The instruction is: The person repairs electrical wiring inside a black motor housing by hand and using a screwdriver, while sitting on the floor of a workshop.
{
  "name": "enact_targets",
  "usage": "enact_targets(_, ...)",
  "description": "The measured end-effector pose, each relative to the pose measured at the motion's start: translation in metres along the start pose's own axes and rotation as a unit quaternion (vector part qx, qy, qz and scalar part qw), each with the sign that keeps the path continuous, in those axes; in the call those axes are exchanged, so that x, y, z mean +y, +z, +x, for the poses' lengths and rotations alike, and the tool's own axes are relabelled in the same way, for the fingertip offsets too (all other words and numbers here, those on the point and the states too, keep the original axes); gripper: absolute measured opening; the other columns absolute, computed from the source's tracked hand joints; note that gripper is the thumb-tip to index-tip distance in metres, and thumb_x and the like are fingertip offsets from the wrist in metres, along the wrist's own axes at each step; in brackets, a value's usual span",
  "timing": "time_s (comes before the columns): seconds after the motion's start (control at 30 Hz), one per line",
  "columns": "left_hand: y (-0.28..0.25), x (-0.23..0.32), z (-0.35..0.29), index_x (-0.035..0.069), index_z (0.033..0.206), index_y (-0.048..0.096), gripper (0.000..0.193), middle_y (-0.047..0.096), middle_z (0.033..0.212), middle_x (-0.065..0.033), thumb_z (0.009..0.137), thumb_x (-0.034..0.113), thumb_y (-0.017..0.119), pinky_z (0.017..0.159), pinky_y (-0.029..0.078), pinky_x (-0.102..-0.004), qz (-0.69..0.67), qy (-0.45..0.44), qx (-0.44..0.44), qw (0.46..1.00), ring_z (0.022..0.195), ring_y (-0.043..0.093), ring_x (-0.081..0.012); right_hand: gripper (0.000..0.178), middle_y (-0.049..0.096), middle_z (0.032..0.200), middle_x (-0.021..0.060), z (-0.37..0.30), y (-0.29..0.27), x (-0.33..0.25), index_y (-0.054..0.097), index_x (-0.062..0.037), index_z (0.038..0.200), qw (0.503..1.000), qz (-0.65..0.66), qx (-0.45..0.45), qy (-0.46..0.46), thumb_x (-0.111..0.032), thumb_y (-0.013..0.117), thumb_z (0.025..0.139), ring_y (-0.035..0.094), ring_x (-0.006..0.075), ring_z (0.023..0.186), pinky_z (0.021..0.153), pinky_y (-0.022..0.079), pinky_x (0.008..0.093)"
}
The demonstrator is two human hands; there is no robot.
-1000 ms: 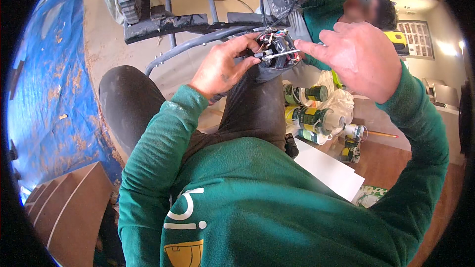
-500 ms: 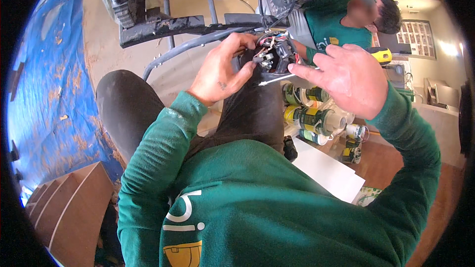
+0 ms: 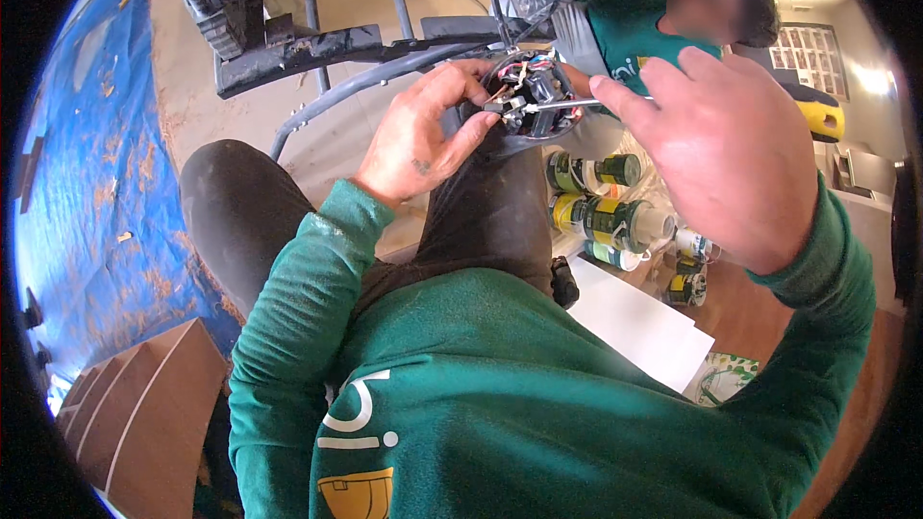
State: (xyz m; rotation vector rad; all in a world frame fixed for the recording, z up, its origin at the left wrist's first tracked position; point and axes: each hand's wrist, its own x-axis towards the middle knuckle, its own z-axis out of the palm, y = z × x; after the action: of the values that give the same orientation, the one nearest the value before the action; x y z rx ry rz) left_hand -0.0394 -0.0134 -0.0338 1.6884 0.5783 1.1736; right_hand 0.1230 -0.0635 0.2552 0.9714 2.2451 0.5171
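A round black housing packed with coloured wires and small connectors (image 3: 550,86) sits above my knee. My left hand (image 3: 415,139) is closed on its left side, thumb and fingers at a small dark connector by the rim. In my right hand (image 3: 721,154) is a screwdriver (image 3: 577,104) with a thin metal shaft. Its yellow and black handle end shows behind the hand. The shaft lies nearly level across the housing, its tip at the connector beside my left thumb. My right index finger stretches along the shaft; the other fingers are partly hidden.
A dark metal frame with bars (image 3: 317,53) stands just beyond the housing. A co-worker in a green top (image 3: 625,14) is close at the far right. Several green and yellow tubs (image 3: 586,216) and white sheets (image 3: 630,322) lie right; a blue tarp (image 3: 91,211) and wooden shelf (image 3: 144,413) lie left.
My right hand has moved right and nearer, drawing the screwdriver back. Its tip has risen from below the housing onto the connector. My left hand has barely shifted.
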Motion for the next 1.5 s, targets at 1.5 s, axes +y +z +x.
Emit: enact_targets(1.5,0.014,-0.010,-0.008,-0.002,0.108,0.064,0.017,0.074,0.133,-0.0171,0.095,0.003,0.073,0.103,0.059,-0.0375,-0.162,-0.039,0.091,0.982,0.111,0.074,-0.0210,0.052,0.060,0.090,0.0067,0.010,0.014,0.011,0.076,-0.0170,0.137,0.999,0.030,-0.006,-0.040,-0.007,0.068,0.086,0.064,0.0280,0.088,0.074,0.052,0.0434)
